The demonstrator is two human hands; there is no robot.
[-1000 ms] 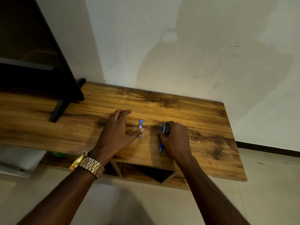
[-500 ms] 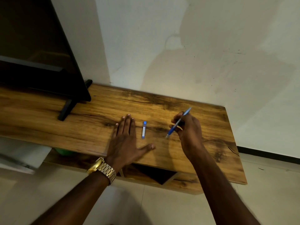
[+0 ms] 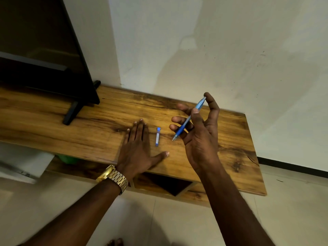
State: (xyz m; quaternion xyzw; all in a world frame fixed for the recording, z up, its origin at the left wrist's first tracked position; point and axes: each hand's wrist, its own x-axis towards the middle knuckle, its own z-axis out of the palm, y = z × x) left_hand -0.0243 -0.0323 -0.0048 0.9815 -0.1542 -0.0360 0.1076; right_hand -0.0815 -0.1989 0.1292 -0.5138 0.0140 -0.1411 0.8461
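Two hands logged. Our left hand (image 3: 136,151), gold watch (image 3: 113,176) at the wrist, lies flat on the wooden table (image 3: 71,135) with fingers straight. Just beside it lies a small blue-capped tube (image 3: 157,137). Our right hand (image 3: 200,139), above the table, grips a blue pen (image 3: 188,119), tip down. A television (image 3: 44,68) stands far left.

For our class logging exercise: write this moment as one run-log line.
right hand: holds blue pen raised, tip down | left hand: flat on wooden table | small blue tube: lies between hands, untouched

Right hand (image 3: 198,137) pinches a blue pen (image 3: 188,119); left hand (image 3: 137,150) lies flat on the table (image 3: 53,121).
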